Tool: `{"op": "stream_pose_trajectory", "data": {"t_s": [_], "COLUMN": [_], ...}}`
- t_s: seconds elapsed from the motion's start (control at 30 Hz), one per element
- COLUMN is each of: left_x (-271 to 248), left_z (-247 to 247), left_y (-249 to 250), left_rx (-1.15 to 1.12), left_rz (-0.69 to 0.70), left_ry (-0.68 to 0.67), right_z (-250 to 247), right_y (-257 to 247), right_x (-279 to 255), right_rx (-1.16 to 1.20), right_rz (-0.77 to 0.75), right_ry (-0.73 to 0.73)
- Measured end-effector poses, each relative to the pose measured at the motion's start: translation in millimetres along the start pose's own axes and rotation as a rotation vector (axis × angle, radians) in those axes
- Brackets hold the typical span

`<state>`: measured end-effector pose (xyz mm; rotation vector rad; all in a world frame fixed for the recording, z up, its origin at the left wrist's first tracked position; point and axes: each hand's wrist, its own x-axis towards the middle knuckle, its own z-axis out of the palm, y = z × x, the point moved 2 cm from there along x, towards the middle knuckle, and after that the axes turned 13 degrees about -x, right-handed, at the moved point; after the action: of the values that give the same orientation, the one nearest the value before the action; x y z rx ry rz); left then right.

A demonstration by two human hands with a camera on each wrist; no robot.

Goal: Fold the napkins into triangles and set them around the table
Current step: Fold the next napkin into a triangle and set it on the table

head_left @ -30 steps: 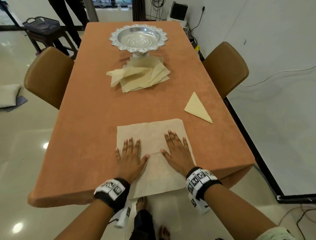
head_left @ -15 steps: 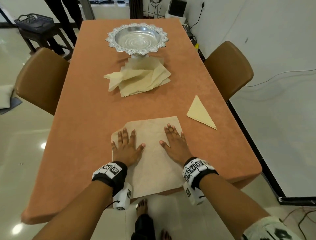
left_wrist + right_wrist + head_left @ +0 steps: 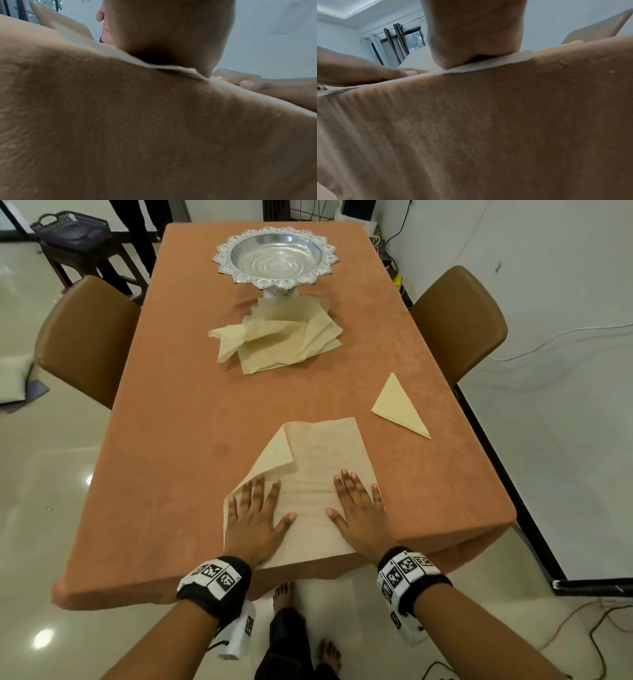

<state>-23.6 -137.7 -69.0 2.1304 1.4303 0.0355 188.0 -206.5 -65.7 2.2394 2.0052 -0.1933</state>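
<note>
A beige napkin (image 3: 318, 470) lies at the near edge of the orange table (image 3: 191, 440). Its far left corner (image 3: 275, 455) is flipped over onto the sheet. My left hand (image 3: 255, 515) lies flat on the napkin's left side, fingers spread and straight. My right hand (image 3: 359, 508) lies flat on its right side the same way. One folded triangle napkin (image 3: 399, 409) sits to the right. A loose pile of unfolded napkins (image 3: 281, 340) lies mid-table. In both wrist views the heel of the palm (image 3: 168, 33) (image 3: 474, 32) presses the napkin's near edge (image 3: 178, 69) (image 3: 481, 65) at the table's rim.
A silver pedestal bowl (image 3: 275, 258) stands behind the pile. Brown chairs flank the table at left (image 3: 85, 340) and right (image 3: 459, 323). A dark stool with a basket (image 3: 75, 237) stands far left. Cables (image 3: 582, 621) trail on the floor at right.
Both hands slid toward me, dragging the napkin back over the table's near edge. The napkin's far left corner has flipped over onto the sheet.
</note>
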Motion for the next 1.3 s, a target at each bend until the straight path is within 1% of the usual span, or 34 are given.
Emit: {"op": "stream_pose_trajectory", "data": {"t_s": [0.07,0.2,0.27,0.3,0.37,0.4,0.47,0.5,0.57,0.63,0.73,0.77,0.8,0.83,0.87,0.93,0.97,1.03,1.1,1.17,1.23,1.3], "left_x": [-9,-22,-19,-17,-9,-3,14,22,40,55,67,68,67,63,58,42,33,16,2,-9,-11,-1], "left_z": [3,6,-4,-13,-27,-32,-34,-35,-39,-49,-77,-83,-87,-88,-84,-63,-49,-19,2,12,10,-1], "left_y": [1,9,16,21,33,37,41,41,31,11,-20,-23,-19,-11,3,32,43,49,40,33,33,36], "left_rx": [0.004,-0.011,0.017,0.043,0.076,0.089,0.120,0.132,0.147,0.116,-0.010,-0.038,-0.049,-0.048,-0.040,-0.026,-0.017,0.000,-0.002,0.002,-0.014,-0.043], "left_rz": [0.012,-0.002,-0.028,-0.021,0.030,0.069,0.121,0.115,0.048,-0.062,-0.274,-0.308,-0.296,-0.232,-0.136,0.036,0.071,0.053,0.019,0.036,0.039,0.024], "left_ry": [-0.020,-0.044,-0.042,-0.010,0.058,0.059,-0.014,-0.061,-0.117,-0.120,-0.027,0.020,0.065,0.106,0.131,0.112,0.078,0.003,-0.022,-0.015,0.009,0.098], "right_z": [2,-5,-17,-23,-29,-28,-22,-18,-11,-10,-9,-8,-8,-7,-7,-9,-10,-9,-4,-2,-4,-12], "right_y": [-1,-2,-3,-5,-8,-9,-10,-10,-10,-9,-9,-9,-9,-9,-9,-9,-10,-10,-8,-7,-7,-10], "right_x": [-10,-20,-11,-2,19,28,41,43,42,41,42,42,41,41,41,40,40,35,27,19,14,19], "right_rx": [0.002,0.001,0.014,0.016,0.011,0.009,0.001,-0.001,0.012,0.024,0.019,0.017,0.012,0.011,0.014,0.024,0.028,0.015,0.002,0.005,0.015,0.043], "right_rz": [0.014,0.010,0.016,0.012,0.004,0.003,0.004,0.005,0.006,-0.001,0.003,0.004,0.001,-0.002,-0.005,0.005,0.013,0.028,0.029,0.015,0.005,0.035], "right_ry": [0.031,-0.035,0.003,0.024,0.029,0.014,-0.019,-0.022,0.014,0.035,0.055,0.067,0.064,0.050,0.042,0.042,0.034,0.041,0.060,0.074,0.055,0.047]}}
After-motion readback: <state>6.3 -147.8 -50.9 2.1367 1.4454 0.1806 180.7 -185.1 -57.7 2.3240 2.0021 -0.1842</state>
